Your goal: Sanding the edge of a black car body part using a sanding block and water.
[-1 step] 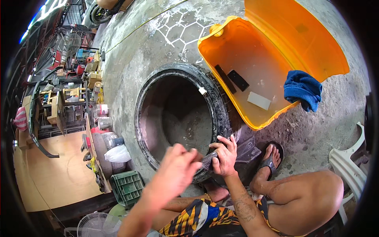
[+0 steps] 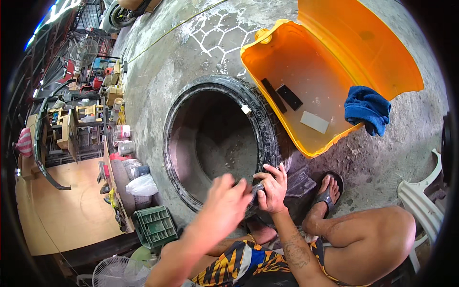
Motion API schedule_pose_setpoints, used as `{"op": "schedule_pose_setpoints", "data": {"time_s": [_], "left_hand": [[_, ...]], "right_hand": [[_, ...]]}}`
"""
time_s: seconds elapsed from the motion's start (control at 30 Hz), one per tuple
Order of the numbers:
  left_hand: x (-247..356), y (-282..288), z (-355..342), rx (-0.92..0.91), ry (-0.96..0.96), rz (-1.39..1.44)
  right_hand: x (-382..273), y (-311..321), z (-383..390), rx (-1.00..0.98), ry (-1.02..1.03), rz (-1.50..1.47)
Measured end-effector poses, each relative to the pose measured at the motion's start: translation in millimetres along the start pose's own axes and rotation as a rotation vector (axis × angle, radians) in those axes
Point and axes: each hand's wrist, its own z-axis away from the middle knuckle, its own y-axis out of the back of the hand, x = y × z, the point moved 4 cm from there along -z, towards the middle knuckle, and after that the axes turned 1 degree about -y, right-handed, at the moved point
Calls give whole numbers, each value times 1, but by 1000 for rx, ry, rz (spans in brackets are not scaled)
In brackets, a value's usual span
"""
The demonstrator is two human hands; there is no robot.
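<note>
A large, black, dust-streaked tire-like ring [image 2: 181, 100] lies on the concrete, with a small pale block [image 2: 245, 109] on its rim. At its lower right, my right hand [image 2: 270, 189] grips a dark grey piece [image 2: 301, 185] with bent fingers. My left hand [image 2: 225, 201] is curled and blurred beside it, its fingertips close to that piece; what they hold, if anything, is hidden. Right of the ring stands an orange cut-open plastic container [image 2: 311, 57] of cloudy water, holding two dark bars [image 2: 289, 97] and a pale bar [image 2: 313, 122]. A blue cloth [image 2: 367, 110] drapes over its edge.
Cluttered shelves with boxes, cans and a plywood board [image 2: 67, 205] line the left. A green crate [image 2: 154, 225] and a fan [image 2: 112, 275] are at lower left, a white plastic chair [image 2: 420, 201] at right. My knee and sandalled foot [image 2: 327, 193] flank the work.
My left hand has shifted slightly right and up, closer to my right hand, which stays in place at the rim.
</note>
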Motion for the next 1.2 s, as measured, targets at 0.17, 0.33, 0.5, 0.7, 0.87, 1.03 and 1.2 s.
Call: {"op": "schedule_pose_setpoints", "data": {"time_s": [0.17,0.33,0.5,0.7,0.87,1.03,1.2], "left_hand": [[-57,-40,-49,55,152,159],[-98,-25,35,190,262,250],[-105,-93,122,409,336,261],[-104,-134,166,487,409,551],[-110,-131,181,532,415,703],[-112,-130,189,652,384,707],[-99,-137,183,660,326,659]], "right_hand": [[1,0,3,15,2,-2],[-5,10,-1,-39,1,4],[-21,22,-10,-153,68,49],[-82,28,-44,-500,155,165],[-193,25,-118,-370,232,301],[-218,12,-117,-521,110,387],[-106,17,-25,-659,-57,564]]}}
